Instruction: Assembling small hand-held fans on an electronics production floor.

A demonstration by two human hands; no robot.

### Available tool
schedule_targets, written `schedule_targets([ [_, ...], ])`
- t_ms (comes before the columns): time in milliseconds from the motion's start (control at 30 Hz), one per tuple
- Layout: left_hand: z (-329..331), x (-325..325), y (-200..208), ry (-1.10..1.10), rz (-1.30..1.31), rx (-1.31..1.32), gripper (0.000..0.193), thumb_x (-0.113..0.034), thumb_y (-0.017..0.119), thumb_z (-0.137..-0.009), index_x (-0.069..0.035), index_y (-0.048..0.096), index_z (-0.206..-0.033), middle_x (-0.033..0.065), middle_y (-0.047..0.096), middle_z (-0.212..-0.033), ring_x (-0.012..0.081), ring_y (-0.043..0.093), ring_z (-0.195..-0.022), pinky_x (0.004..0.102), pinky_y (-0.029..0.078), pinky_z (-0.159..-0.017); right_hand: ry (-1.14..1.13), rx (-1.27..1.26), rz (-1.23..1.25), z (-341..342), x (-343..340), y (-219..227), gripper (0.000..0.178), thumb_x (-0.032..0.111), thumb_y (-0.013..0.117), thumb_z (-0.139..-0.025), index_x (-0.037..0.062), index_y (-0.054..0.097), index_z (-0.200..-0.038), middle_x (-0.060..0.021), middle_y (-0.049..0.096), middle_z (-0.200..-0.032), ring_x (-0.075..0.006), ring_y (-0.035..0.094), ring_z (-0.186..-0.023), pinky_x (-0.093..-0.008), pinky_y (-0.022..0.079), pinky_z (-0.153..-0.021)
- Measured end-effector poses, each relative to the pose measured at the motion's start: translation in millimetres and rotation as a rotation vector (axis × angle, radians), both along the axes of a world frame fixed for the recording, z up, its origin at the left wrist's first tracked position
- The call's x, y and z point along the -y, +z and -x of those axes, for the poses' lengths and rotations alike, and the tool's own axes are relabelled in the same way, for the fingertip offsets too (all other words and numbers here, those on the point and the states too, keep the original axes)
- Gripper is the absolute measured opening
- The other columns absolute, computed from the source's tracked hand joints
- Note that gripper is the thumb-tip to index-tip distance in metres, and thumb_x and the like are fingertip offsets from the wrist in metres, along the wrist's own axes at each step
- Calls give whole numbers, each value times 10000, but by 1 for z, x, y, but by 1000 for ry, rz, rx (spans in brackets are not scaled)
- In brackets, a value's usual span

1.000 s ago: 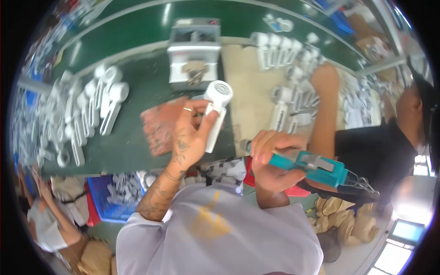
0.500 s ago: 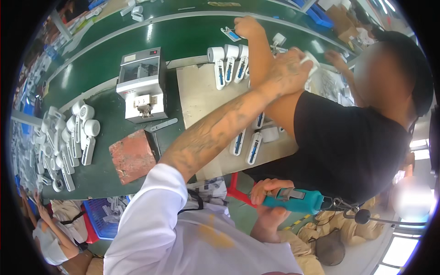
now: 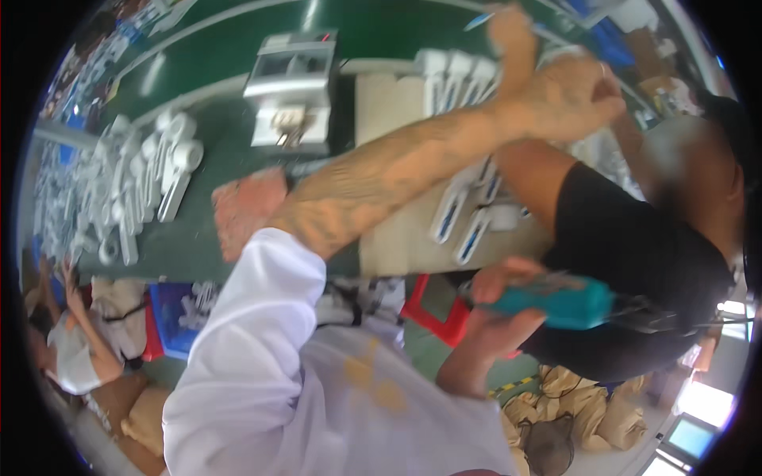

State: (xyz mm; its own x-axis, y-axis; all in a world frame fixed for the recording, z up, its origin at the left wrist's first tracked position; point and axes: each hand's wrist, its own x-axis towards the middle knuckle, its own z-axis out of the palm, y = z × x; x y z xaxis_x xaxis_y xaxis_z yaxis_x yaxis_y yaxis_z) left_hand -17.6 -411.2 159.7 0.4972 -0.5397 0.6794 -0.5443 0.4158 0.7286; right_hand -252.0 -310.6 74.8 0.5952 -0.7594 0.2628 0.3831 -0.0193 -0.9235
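Observation:
My left hand [image 3: 575,97] is stretched far to the right across a co-worker's bare arm. Its fingers are curled and blurred, and whatever they hold cannot be made out. My right hand [image 3: 502,309], low on the right, is wrapped around a teal electric screwdriver [image 3: 567,303] that lies sideways, with a cord running off to the right. Below my left forearm, white round-headed handles [image 3: 451,213] with blue strips inside, much like handheld fan bodies, lie on a cardboard sheet [image 3: 389,238]. Several more of these fan bodies [image 3: 459,79] lie in a row beyond it.
A co-worker in a black shirt [image 3: 627,262] sits close at the right. On the green bench stand a grey-white machine [image 3: 292,91], a worn red block [image 3: 248,208] and a heap of white fan parts [image 3: 147,174]. A blue basket [image 3: 173,317] and a red stool [image 3: 432,313] are below.
The whole view has shifted, the bench sitting higher and further right. My left hand has gone further right, and the white piece seen in it earlier no longer shows. The screwdriver stays in my right hand.

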Motion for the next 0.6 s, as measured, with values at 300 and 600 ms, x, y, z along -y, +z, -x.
schedule_targets([
  [300,52,-310,-103,-37,-431,-49,175,-118,680,-880,-34,681,-1034,125,726,-933,281,716,-844,375,564,-795,386,514,-105,-65,-38,13,692,629,408,-1009,-11,537,-1237,-45,506,-749,-148,425,-651,-289,351,-625],
  [600,52,-370,-92,47,-512,316,132,-117,743,-839,-79,697,-956,68,694,-925,269,658,-837,386,550,-762,348,418,-128,-74,-117,20,668,639,401,-1003,14,504,-1217,-54,531,-761,-180,490,-668,-328,415,-652],
])
